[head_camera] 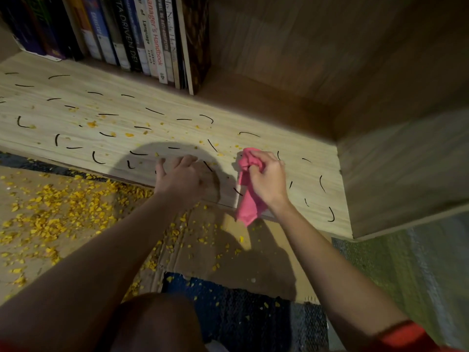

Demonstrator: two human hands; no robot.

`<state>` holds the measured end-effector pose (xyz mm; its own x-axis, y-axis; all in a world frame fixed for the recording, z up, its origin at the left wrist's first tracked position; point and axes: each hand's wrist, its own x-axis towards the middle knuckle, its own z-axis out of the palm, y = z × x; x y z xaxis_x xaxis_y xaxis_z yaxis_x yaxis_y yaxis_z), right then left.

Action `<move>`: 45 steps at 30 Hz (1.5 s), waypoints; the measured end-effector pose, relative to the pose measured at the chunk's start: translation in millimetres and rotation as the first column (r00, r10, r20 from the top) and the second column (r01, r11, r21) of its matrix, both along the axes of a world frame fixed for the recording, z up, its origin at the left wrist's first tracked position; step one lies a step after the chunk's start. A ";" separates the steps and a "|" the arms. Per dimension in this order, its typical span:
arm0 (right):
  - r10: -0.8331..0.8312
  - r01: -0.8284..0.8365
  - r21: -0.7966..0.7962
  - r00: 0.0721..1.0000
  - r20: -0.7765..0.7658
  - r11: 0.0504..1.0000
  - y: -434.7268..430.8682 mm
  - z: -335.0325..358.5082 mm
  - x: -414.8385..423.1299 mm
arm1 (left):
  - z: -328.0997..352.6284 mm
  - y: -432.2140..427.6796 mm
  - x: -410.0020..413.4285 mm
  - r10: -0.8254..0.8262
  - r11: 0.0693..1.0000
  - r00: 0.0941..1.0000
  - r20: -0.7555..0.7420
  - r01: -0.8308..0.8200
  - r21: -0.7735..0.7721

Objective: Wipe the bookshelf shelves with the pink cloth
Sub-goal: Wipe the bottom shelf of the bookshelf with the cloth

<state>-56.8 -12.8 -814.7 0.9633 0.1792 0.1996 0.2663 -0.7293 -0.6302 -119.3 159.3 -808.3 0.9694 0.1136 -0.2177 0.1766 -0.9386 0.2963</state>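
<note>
Nearest me is my bent knee, with my two bare forearms reaching out past it. Below them lies one flattened sheet of cardboard on the floor, strewn with yellow crumbs, too many to count and thickest on the left. A dark blue mat shows under the cardboard's near edge.

My left hand hangs over the front edge of the shelf, fingers loosely spread, palm down, gripping nothing. My right hand is closed around the one pink cloth, bunched in my fist above the front part of the shelf, its loose end dangling past the shelf's front edge.

The pale wood shelf carries some thirty short black curved marks and a thinner scatter of yellow crumbs, mostly left of centre. At the back left stands a row of about a dozen upright books. The right part of the shelf back there is in shadow, up to the bookshelf's side wall.
</note>
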 end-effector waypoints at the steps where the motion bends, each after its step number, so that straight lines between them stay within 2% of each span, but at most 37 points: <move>1: -0.036 0.035 -0.012 0.999 -0.019 0.999 -3.3 -2.8 14.2 | -1.2 0.4 3.1 0.001 1.000 1.000 -0.016 -0.001 0.008; 5: -0.192 0.183 -0.100 0.978 -0.080 0.978 -10.1 -18.8 61.9 | -6.8 5.8 7.4 0.047 0.998 0.997 -0.053 -0.045 0.044; 7: -0.196 0.183 -0.130 0.976 -0.096 0.974 -3.7 -19.3 70.5 | -10.5 7.1 6.4 0.072 0.995 0.997 -0.008 -0.072 0.065; 9: -0.105 0.093 -0.135 0.991 -0.087 0.986 9.8 -16.3 69.2 | -14.6 5.0 3.3 0.073 0.994 0.996 0.053 -0.077 0.082; 14: 0.226 -0.224 0.031 0.962 -0.156 0.974 40.1 -12.4 34.2 | -26.2 3.8 -6.0 0.073 0.991 0.985 0.156 -0.089 0.096; 17: 0.322 -0.308 0.109 0.935 -0.150 0.945 35.2 -9.1 9.3 | -31.4 11.0 -11.6 0.121 0.987 0.977 0.175 -0.137 0.081; 19: 0.257 -0.231 0.208 0.960 -0.110 0.950 26.3 -7.3 6.7 | -33.0 13.5 -16.1 0.129 0.987 0.972 0.196 -0.146 0.074; 21: 0.110 -0.086 0.241 0.990 -0.089 0.967 16.2 -10.7 15.4 | -32.6 14.4 -20.1 0.121 0.988 0.968 0.221 -0.139 0.066; 23: 0.023 -0.005 0.167 0.994 -0.105 0.986 11.9 -12.7 18.9 | -32.3 14.7 -22.5 0.112 0.989 0.963 0.246 -0.131 0.062; 25: 0.085 -0.076 0.096 0.992 -0.090 0.992 13.4 -14.1 9.8 | -31.2 14.8 -25.5 0.100 0.991 0.959 0.267 -0.121 0.061; 32: 0.400 -0.395 0.060 0.911 -0.106 0.917 25.8 -15.9 -57.5 | -31.0 16.5 -51.1 0.071 0.994 0.964 0.255 -0.089 0.058; 34: 0.364 -0.362 0.064 0.931 -0.032 0.930 22.8 -19.5 -64.1 | -31.7 18.4 -58.9 0.068 0.996 0.971 0.228 -0.081 0.047; 36: 0.241 -0.242 0.023 0.970 0.045 0.970 18.6 -24.3 -64.0 | -32.8 20.0 -67.1 0.058 0.997 0.972 0.228 -0.069 0.042; 38: 0.171 -0.170 -0.029 0.985 0.034 0.985 15.6 -27.8 -64.0 | -30.5 22.4 -71.9 0.046 0.997 0.974 0.222 -0.058 0.050; 40: 0.241 -0.239 -0.067 0.970 0.019 0.969 15.8 -30.2 -72.8 | -28.7 23.5 -76.9 0.032 0.996 0.985 0.171 -0.046 0.080; 43: 0.378 -0.378 -0.004 0.926 -0.002 0.926 21.7 -24.9 -90.7 | -26.1 22.3 -80.9 0.029 0.996 0.993 0.118 -0.039 0.083; 45: 0.366 -0.369 0.050 0.928 0.069 0.928 25.3 -22.2 -92.1 | -24.2 22.5 -81.2 0.023 0.994 0.996 0.089 -0.032 0.105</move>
